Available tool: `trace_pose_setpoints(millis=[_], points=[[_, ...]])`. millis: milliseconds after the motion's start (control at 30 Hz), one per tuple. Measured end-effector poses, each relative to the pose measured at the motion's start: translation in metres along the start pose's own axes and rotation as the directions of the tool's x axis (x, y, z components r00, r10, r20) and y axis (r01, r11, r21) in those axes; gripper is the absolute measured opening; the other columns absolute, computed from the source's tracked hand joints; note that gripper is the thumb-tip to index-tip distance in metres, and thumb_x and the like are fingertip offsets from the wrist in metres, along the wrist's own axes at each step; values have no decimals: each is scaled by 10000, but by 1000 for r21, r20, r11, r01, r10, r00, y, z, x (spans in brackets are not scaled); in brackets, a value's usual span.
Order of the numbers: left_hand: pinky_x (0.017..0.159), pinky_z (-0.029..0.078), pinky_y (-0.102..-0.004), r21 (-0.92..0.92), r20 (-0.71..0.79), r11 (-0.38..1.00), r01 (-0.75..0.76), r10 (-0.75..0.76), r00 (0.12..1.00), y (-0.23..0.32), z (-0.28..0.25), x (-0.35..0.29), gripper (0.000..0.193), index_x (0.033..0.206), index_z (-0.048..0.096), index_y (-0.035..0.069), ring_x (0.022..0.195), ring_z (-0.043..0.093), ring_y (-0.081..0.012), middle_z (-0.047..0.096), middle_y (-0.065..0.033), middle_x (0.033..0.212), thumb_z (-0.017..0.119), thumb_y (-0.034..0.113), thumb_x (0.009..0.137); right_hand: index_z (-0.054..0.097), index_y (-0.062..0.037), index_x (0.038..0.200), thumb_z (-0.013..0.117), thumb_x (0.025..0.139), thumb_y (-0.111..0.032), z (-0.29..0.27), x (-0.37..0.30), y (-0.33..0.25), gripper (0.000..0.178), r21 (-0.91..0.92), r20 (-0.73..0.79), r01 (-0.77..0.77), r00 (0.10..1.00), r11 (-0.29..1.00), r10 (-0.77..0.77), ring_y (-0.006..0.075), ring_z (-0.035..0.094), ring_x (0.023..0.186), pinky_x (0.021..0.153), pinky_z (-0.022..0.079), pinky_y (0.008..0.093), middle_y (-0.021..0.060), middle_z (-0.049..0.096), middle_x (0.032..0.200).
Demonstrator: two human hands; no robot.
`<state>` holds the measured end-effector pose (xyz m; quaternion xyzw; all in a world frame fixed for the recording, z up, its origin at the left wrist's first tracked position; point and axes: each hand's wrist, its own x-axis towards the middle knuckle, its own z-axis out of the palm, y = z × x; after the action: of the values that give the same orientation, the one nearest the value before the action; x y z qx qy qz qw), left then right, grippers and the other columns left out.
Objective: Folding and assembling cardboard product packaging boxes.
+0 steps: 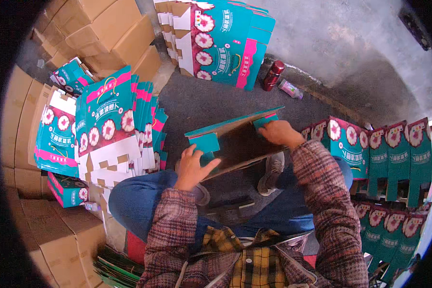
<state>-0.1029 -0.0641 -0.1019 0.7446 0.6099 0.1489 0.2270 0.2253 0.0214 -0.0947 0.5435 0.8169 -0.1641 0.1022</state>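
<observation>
Teal card front and centre: the open carton (240, 146) sits between the two hands, just beyond the knees, brown inside showing. The left hand (194, 168) is at its left end, thumb and fingers spread about the left flap (204, 142); gripping or merely pressing, it's impossible to tell. Across at the right end, the right hand (281, 133) has its fingers curled over the right flap (265, 120), and that looks like a hold.

Part-way, then, by the look of it: walls up, end flaps out, top not yet closed. And there's plenty more! On the left stands a thick sheaf of printed cartons (105, 113); on the far side, a pile of flat blanks (225, 45), seemingly unworked. Over on the right, a row of teal cartons (348, 144), how finished is hard to call.

Now the containers: inside the open carton, no contents show, only dark brown walls. The brown boxes (105, 36) at far left look shut, contents hidden. Far right of centre, a capped red flask (273, 75) stands beside a purple bottle (290, 89), and what either holds can't be seen.
</observation>
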Motion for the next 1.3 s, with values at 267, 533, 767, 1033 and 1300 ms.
trace_pose_setpoints(millis=[267,533,767,1033,1300], points=[[1002,371,-412,-526,56,822,216,-220,974,-44,18,3,576,1240,513,-82,1206,485,-369,499,-262,1303,509,382,899,525,41,1254,335,843,-754,-9,2,40,915,927,136,-201,967,317,218,296,574,1036,838,500,387,185,555,1212],[995,372,-373,-641,84,731,235,-237,968,-42,7,-2,453,1253,510,-12,1169,510,-315,543,-215,1228,490,250,884,640,5,1101,681,745,-615,-11,-7,66,716,800,239,-301,953,518,185,254,616,941,812,488,354,129,656,1010],[992,376,-371,-498,-149,866,-49,-29,988,-43,5,-5,390,1240,518,11,1159,498,-318,511,-197,1248,487,159,881,645,15,1062,780,623,-548,-13,0,57,727,408,127,-252,967,878,219,342,622,956,840,479,408,198,661,1010],[979,385,-387,-352,11,935,32,-30,999,-24,-4,-3,422,1192,573,3,1145,498,-340,533,-200,1195,550,299,892,696,-76,1035,750,681,-405,4,4,22,486,-229,22,-206,976,951,216,322,639,972,771,537,373,150,664,1033],[999,376,-425,-185,37,983,9,-2,999,-48,28,4,572,1286,524,57,1258,405,-393,345,-279,1396,509,479,900,725,-103,925,612,825,-361,3,11,-1,299,-344,-43,-256,965,903,258,283,659,940,694,546,379,111,697,915]])
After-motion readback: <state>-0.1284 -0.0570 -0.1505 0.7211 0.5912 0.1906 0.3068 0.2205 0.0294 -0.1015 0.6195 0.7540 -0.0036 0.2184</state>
